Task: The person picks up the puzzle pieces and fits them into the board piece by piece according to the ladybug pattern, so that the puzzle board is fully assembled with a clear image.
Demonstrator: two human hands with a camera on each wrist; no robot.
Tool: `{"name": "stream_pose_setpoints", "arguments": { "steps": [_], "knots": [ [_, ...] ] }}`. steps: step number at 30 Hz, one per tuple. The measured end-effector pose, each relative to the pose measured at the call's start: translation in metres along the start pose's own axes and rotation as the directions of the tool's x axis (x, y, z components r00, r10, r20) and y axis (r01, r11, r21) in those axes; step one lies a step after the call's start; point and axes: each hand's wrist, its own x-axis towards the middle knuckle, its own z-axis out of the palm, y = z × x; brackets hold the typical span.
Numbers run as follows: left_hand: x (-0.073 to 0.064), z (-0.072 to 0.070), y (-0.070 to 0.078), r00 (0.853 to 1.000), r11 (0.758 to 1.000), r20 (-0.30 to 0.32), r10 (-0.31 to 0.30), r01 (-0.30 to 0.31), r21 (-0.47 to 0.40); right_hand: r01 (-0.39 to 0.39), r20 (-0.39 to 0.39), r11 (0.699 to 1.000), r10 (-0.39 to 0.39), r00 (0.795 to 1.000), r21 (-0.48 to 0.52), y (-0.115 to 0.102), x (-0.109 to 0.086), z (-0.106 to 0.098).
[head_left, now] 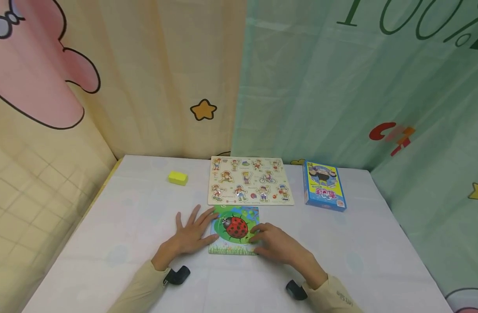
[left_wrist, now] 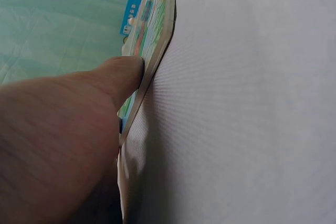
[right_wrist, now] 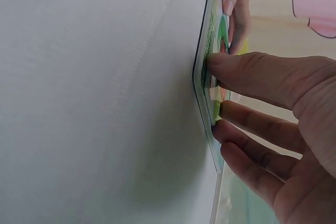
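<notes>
A small square ladybug puzzle lies flat on the table, with green grass along its near edge and a red spotted ladybug in its middle. My left hand rests at its left side, fingers spread, thumb and fingertips on the puzzle's edge. In the left wrist view the thumb presses on the rim. From the other side, my right hand touches the puzzle's right part. Its thumb and fingertips sit apart on the face and edge, as the right wrist view shows.
Right behind the puzzle lies a larger wooden board with small figure pieces. A yellow block sits at the back left, and a blue and yellow box at the back right. Curtains hang behind the white table.
</notes>
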Motion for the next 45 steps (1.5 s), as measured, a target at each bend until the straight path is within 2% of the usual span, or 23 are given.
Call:
{"name": "stream_pose_setpoints", "arguments": {
  "steps": [7,29,45],
  "knots": [
    [0.000,-0.001,0.001,1.000,1.000,-0.008,0.002,-0.002,-0.006,-0.014,-0.017,1.000,0.013,1.000,-0.026,0.001,0.003,0.002],
    [-0.002,0.004,0.000,1.000,1.000,0.007,-0.015,0.015,-0.015,-0.003,0.032,1.000,0.004,0.999,-0.028,-0.004,0.006,0.000],
    [0.002,-0.002,0.001,1.000,1.000,0.017,-0.017,0.017,0.001,-0.018,-0.004,0.999,0.019,1.000,0.042,0.008,0.007,0.001]
  ]
}}
